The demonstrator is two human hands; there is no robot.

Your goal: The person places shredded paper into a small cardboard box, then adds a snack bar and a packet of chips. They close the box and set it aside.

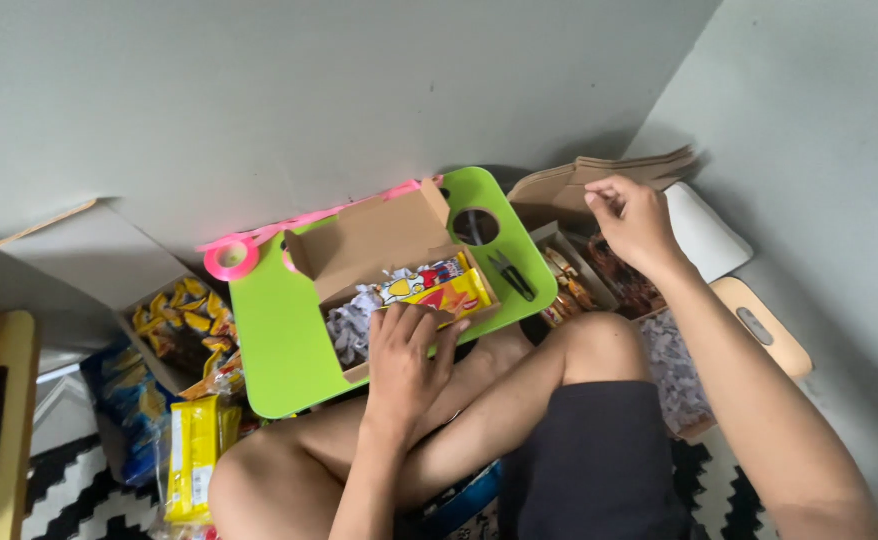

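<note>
Cardboard box (379, 262) of snack packets (437, 288) sits open on the green surface (279, 340); the left hand (406, 352) rests flat on its contents, while the right hand (633, 218) pinches a stack of flat cartons (599, 172).

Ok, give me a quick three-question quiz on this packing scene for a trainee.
1. True or false: the left hand rests on the open cardboard box on the green lap table.
2. Where is the right hand? A) on the pink ribbon roll B) over the box of snacks by the right knee C) on the black scissors
3. What lines the open cardboard box under the snack packets?

Key
1. True.
2. B.
3. Shredded grey-white paper.
</note>
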